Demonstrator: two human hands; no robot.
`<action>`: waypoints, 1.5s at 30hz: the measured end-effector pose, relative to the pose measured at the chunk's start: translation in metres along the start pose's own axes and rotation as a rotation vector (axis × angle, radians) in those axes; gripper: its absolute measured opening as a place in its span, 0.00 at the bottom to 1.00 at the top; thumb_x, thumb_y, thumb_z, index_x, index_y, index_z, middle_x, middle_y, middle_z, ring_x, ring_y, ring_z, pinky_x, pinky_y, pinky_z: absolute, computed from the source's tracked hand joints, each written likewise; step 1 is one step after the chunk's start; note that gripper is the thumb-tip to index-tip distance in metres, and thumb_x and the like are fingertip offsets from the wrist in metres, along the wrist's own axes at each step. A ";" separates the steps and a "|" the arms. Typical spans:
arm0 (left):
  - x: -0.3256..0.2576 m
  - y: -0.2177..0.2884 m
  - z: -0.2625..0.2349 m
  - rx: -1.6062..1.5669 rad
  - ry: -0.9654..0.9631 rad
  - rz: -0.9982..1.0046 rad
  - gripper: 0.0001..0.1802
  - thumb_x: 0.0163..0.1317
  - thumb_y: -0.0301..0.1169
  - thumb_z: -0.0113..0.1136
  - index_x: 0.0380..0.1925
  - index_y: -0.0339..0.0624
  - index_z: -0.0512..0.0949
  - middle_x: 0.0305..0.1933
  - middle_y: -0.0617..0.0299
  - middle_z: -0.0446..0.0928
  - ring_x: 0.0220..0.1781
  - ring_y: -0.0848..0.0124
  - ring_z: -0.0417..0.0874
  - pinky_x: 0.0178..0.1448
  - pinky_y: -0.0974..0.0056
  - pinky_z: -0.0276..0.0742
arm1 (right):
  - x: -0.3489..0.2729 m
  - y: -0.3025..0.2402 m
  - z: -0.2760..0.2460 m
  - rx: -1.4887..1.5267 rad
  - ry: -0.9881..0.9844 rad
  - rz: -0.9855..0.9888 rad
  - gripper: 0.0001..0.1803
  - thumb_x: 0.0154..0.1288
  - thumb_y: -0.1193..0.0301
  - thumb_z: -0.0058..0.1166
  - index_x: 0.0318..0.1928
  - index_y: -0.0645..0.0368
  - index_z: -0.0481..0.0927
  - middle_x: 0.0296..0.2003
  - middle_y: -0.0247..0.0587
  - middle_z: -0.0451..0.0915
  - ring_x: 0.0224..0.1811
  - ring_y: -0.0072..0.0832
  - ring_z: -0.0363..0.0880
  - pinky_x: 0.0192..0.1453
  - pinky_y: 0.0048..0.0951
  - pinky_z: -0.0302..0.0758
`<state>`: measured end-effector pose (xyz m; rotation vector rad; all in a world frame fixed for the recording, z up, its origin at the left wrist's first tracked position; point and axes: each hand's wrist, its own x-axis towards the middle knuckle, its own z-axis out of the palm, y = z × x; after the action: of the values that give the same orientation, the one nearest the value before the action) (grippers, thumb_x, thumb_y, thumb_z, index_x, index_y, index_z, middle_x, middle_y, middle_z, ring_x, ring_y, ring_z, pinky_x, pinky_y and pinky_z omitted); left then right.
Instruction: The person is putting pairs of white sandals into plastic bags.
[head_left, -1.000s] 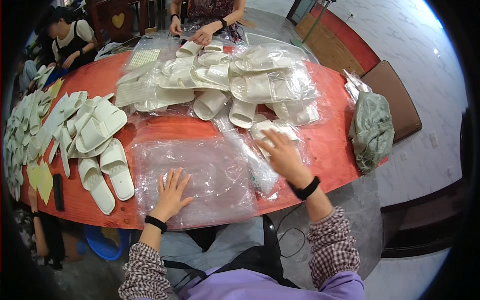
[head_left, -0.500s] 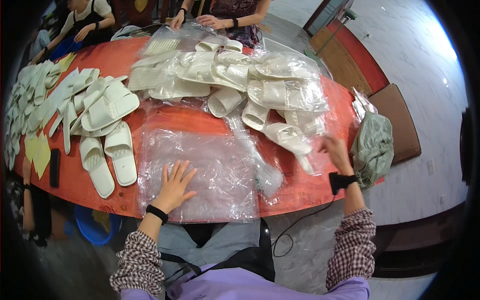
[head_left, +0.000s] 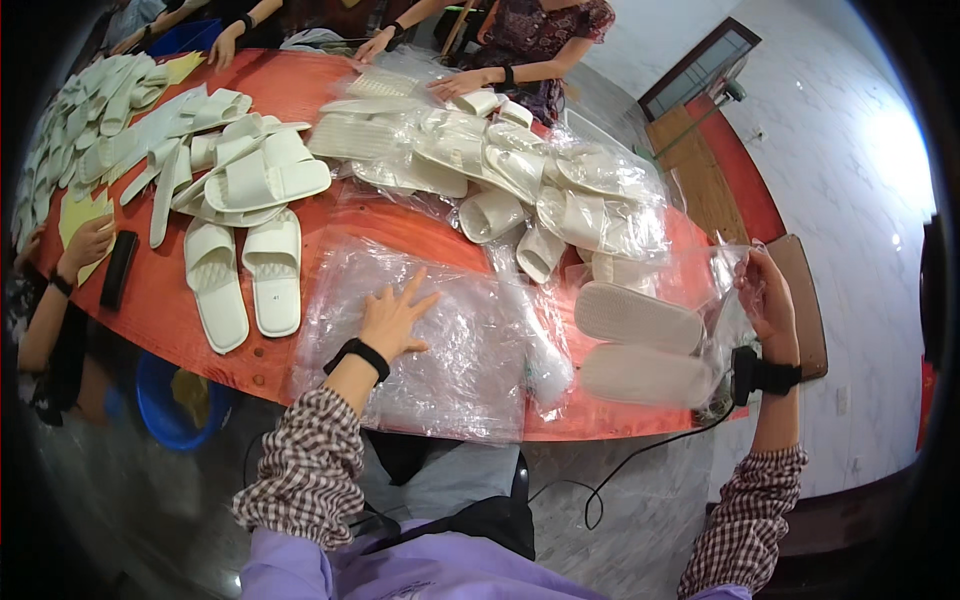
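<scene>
My left hand lies with spread fingers on a stack of clear plastic bags at the table's near edge. On the right, my right hand grips the end of a clear plastic bag with a pair of white slippers inside; their soles face up, side by side. Left of the stack, an unbagged pair of white slippers rests with toes away from me. Beyond my hands lies a heap of bagged white slippers.
More loose slippers cover the left of the red table, beside a black oblong object. Another person's hand touches yellow sheets there. A second person's hand works across the table. A blue basin stands below.
My right hand has moved right, pulling the bagged slippers toward the table's right end and turning them soles up. My left hand stays on the bags. At left, a hand has reached the yellow sheets.
</scene>
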<state>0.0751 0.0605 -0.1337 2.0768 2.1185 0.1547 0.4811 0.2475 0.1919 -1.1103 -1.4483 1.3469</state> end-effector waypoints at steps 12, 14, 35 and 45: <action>0.024 -0.041 0.058 -0.431 0.102 0.099 0.39 0.57 0.52 0.63 0.69 0.68 0.63 0.74 0.52 0.58 0.56 0.55 0.75 0.48 0.53 0.80 | -0.060 0.056 0.311 -0.196 -1.160 -0.178 0.29 0.74 0.64 0.48 0.69 0.64 0.61 0.65 0.47 0.68 0.65 0.33 0.71 0.70 0.35 0.65; 0.026 -0.039 0.060 -0.446 0.089 0.086 0.38 0.57 0.52 0.62 0.69 0.68 0.64 0.73 0.52 0.59 0.56 0.55 0.75 0.48 0.53 0.80 | -0.052 0.060 0.295 -0.082 -1.068 -0.125 0.24 0.74 0.67 0.48 0.65 0.66 0.68 0.60 0.45 0.74 0.62 0.32 0.73 0.68 0.33 0.67; 0.006 -0.032 0.023 0.050 -0.076 0.189 0.27 0.66 0.46 0.52 0.65 0.54 0.70 0.71 0.54 0.64 0.60 0.56 0.76 0.59 0.53 0.74 | -0.102 0.243 0.238 -1.221 -0.231 -0.202 0.38 0.58 0.52 0.57 0.68 0.50 0.65 0.41 0.56 0.71 0.37 0.52 0.79 0.37 0.49 0.78; 0.009 -0.055 0.039 -0.436 0.069 0.305 0.28 0.69 0.46 0.49 0.66 0.51 0.67 0.71 0.55 0.64 0.60 0.58 0.76 0.60 0.55 0.75 | -0.151 0.273 0.260 -1.276 -0.190 -0.030 0.50 0.61 0.37 0.51 0.65 0.72 0.63 0.42 0.61 0.72 0.31 0.50 0.81 0.28 0.42 0.80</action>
<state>0.0286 0.0666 -0.1835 2.1197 1.5987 0.6701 0.2830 0.0448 -0.0986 -1.6955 -2.5460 0.3672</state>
